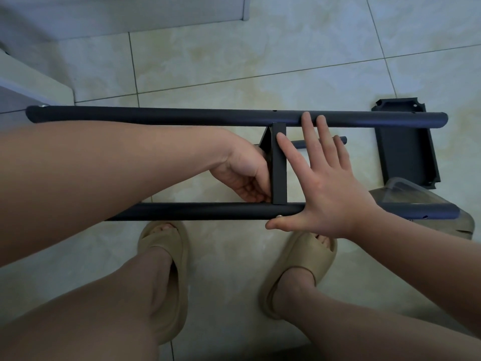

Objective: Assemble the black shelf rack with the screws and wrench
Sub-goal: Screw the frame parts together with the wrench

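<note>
Seen from above by a seated person: two bare legs fill the near edge, with feet in tan slide sandals (166, 269) on a pale tiled floor (234, 61).

Just beyond the toes, the partly built black shelf rack lies on its side across the middle of the view. Its near tube (208, 211) runs left to right, with a small silver screw head (279, 216) on its near side.

The right hand (330, 188) lies flat and released over the rack, fingers straight and spread. The thumb sits against the near tube beside the screw, and the longest fingertips reach the far tube (182, 116).

The left hand (242, 173) comes in from the left, fingers curled, grasping the left edge of a black cross panel (279, 168). This panel stands on edge between the two tubes, joined to both. Whether that hand also holds a tool cannot be told.

A third black tube (299, 144) shows lower down, behind the right hand's fingers.

To the right, a loose black shelf tray (406, 147) lies on the floor under the far tube's end. A clear plastic container (406, 188) sits just nearer, under the near tube's right end.

White furniture (117, 11) stands at the far left.
</note>
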Demonstrator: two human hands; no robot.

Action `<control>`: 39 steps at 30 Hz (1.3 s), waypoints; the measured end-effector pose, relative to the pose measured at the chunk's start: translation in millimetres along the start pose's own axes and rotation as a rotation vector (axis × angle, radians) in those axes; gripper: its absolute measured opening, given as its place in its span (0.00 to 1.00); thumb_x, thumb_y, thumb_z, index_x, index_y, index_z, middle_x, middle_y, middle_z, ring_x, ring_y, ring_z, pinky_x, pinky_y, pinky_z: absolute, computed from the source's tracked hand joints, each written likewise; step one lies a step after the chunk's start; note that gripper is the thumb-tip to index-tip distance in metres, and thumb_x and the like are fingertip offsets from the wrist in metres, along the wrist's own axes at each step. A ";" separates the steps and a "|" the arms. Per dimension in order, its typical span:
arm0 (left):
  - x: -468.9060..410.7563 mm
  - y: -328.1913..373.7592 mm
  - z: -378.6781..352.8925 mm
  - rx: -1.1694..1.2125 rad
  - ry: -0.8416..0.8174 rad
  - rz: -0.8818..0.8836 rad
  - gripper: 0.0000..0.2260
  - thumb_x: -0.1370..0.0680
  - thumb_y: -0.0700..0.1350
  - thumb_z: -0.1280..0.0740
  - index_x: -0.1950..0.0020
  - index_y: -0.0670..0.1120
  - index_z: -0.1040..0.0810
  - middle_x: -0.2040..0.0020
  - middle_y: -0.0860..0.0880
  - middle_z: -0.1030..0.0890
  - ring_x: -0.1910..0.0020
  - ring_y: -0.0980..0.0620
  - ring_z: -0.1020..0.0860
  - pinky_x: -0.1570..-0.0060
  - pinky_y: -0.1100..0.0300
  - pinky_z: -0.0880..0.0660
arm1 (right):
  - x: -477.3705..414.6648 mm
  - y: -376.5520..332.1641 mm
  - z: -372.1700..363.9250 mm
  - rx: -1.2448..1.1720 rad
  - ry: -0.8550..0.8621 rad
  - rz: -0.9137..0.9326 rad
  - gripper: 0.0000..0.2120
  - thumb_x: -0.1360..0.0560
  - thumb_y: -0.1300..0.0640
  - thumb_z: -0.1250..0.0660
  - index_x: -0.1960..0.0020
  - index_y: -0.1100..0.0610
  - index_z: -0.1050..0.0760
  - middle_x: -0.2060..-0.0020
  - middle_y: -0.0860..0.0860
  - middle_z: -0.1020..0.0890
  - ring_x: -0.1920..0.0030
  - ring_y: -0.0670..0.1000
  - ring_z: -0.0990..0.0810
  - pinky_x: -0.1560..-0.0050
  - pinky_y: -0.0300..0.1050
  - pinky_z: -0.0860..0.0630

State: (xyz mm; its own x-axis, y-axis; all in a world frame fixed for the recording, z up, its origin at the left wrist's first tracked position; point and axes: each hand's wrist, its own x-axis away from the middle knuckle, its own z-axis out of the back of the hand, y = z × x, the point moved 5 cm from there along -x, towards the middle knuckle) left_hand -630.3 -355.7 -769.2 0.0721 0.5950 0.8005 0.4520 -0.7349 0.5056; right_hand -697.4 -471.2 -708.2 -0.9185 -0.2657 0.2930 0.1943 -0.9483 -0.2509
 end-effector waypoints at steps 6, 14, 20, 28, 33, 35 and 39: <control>0.3 -6.3 -2.4 0.052 -0.030 -0.097 0.14 0.23 0.28 0.37 0.38 0.36 0.23 0.45 0.39 0.20 0.49 0.46 0.19 0.44 0.55 0.21 | 0.0 -0.2 0.4 0.003 -0.005 -0.001 0.63 0.39 0.14 0.46 0.17 0.48 0.62 0.19 0.58 0.66 0.20 0.61 0.69 0.22 0.67 0.58; 2.9 -11.8 0.3 -0.009 -0.104 -0.015 0.08 0.20 0.37 0.35 0.50 0.45 0.16 0.51 0.46 0.15 0.54 0.51 0.17 0.48 0.58 0.21 | 0.1 -0.3 0.4 0.005 -0.006 -0.004 0.63 0.39 0.15 0.45 0.17 0.48 0.62 0.19 0.58 0.66 0.20 0.61 0.69 0.22 0.67 0.58; -2.7 -6.1 4.3 -0.076 -0.011 0.094 0.06 0.21 0.37 0.33 0.55 0.45 0.19 0.65 0.51 0.19 0.66 0.56 0.24 0.65 0.67 0.28 | 0.2 -0.1 0.4 0.009 -0.007 0.000 0.63 0.39 0.14 0.46 0.17 0.48 0.62 0.19 0.58 0.67 0.20 0.60 0.70 0.22 0.66 0.59; -3.2 -0.6 3.4 -0.021 0.013 0.056 0.07 0.23 0.33 0.33 0.56 0.42 0.18 0.65 0.48 0.19 0.69 0.56 0.22 0.66 0.66 0.24 | 0.4 0.2 0.1 0.002 -0.006 0.001 0.63 0.39 0.15 0.46 0.17 0.48 0.62 0.19 0.58 0.67 0.20 0.61 0.69 0.22 0.66 0.59; -3.4 -2.6 3.0 0.010 0.008 0.029 0.07 0.22 0.32 0.34 0.53 0.42 0.19 0.60 0.47 0.19 0.65 0.55 0.21 0.60 0.64 0.22 | 0.1 0.0 -0.2 0.005 -0.003 0.001 0.63 0.39 0.15 0.45 0.17 0.49 0.61 0.19 0.58 0.66 0.20 0.61 0.69 0.22 0.67 0.58; -2.2 -6.2 2.1 0.050 -0.027 0.027 0.07 0.22 0.33 0.35 0.50 0.42 0.19 0.57 0.46 0.18 0.61 0.54 0.19 0.54 0.62 0.21 | 0.0 0.3 0.1 0.007 -0.002 0.001 0.63 0.39 0.14 0.46 0.17 0.49 0.61 0.19 0.58 0.66 0.20 0.61 0.69 0.22 0.67 0.58; -1.2 -9.2 1.5 0.095 -0.063 0.021 0.08 0.21 0.32 0.36 0.46 0.41 0.20 0.52 0.45 0.19 0.56 0.52 0.19 0.48 0.60 0.23 | 0.0 0.3 0.2 0.009 -0.004 -0.001 0.63 0.39 0.15 0.46 0.17 0.49 0.62 0.19 0.58 0.66 0.20 0.61 0.69 0.22 0.67 0.58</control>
State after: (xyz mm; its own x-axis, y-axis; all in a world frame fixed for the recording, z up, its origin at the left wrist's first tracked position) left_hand -633.2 -349.2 -775.3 0.1371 0.6010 0.7874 0.5320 -0.7152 0.4533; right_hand -697.3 -471.5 -708.1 -0.9173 -0.2658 0.2964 0.1968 -0.9499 -0.2428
